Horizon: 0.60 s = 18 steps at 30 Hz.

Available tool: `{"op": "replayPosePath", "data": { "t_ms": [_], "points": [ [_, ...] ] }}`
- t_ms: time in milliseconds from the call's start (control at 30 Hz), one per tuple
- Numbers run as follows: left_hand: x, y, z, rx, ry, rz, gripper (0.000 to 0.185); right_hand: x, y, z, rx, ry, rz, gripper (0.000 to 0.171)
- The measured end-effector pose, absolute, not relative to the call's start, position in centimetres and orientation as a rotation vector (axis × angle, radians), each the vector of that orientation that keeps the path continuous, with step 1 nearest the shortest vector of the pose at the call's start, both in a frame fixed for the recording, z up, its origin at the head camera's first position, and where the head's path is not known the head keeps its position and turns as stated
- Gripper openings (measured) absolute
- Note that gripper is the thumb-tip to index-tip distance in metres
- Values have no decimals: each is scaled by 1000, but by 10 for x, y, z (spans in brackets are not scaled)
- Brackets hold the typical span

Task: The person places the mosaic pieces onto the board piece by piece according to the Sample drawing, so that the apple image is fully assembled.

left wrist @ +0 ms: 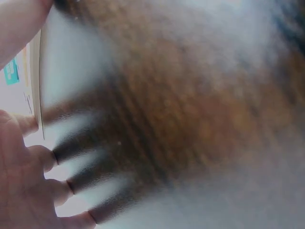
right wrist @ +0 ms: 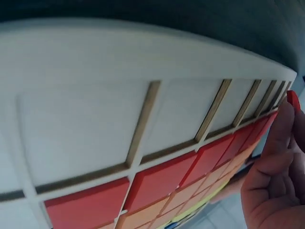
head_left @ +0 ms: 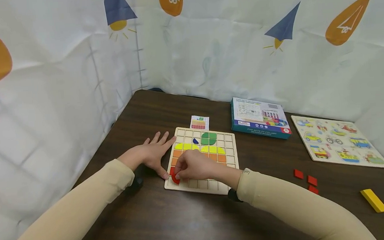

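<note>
Both hands work at the near left corner of a wooden grid board (head_left: 230, 158) lying flat on a dark brown surface (head_left: 151, 218). Left hand (head_left: 151, 153): fingers spread and straight, palm down on the surface, thumb tip and forefinger against the board's left edge; the forearm, in a beige sleeve, comes in from the lower left. Right hand (head_left: 193, 165): fingers curled, pinching a red piece (head_left: 175, 179) over the board's near left cells; its forearm crosses from the lower right and covers part of the near rows. In the right wrist view the fingertips (right wrist: 281, 138) hold the red piece (right wrist: 293, 100) just beside a row of red tiles.

On the board, going away from the person, lie rows of red, orange and yellow tiles, then a green shape (head_left: 209, 138) and a small blue piece (head_left: 195, 141). Beyond the board lies a small card (head_left: 200, 122). To the right stand a teal box (head_left: 259, 117) and a vehicle puzzle board (head_left: 340, 140), well apart from the hands. Nearer, on the right, lie three loose red tiles (head_left: 306, 181) and a yellow block (head_left: 374, 200). A printed white cloth (head_left: 61, 87) hangs behind the surface. The left wrist view is too blurred to add detail.
</note>
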<state>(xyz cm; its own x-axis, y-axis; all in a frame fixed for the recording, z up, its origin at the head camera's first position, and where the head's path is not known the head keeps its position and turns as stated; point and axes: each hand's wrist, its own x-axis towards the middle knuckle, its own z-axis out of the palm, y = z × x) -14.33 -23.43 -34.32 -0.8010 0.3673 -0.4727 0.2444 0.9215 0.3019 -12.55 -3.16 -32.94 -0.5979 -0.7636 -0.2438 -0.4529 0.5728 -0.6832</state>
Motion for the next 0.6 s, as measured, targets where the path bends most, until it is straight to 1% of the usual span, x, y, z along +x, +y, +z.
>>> {"op": "replayPosePath", "data": {
  "t_ms": [600],
  "points": [
    [-145,-234,-345,429,2527,296,140,-116,-45,-335,-1057,2446,-619,11]
  ]
}}
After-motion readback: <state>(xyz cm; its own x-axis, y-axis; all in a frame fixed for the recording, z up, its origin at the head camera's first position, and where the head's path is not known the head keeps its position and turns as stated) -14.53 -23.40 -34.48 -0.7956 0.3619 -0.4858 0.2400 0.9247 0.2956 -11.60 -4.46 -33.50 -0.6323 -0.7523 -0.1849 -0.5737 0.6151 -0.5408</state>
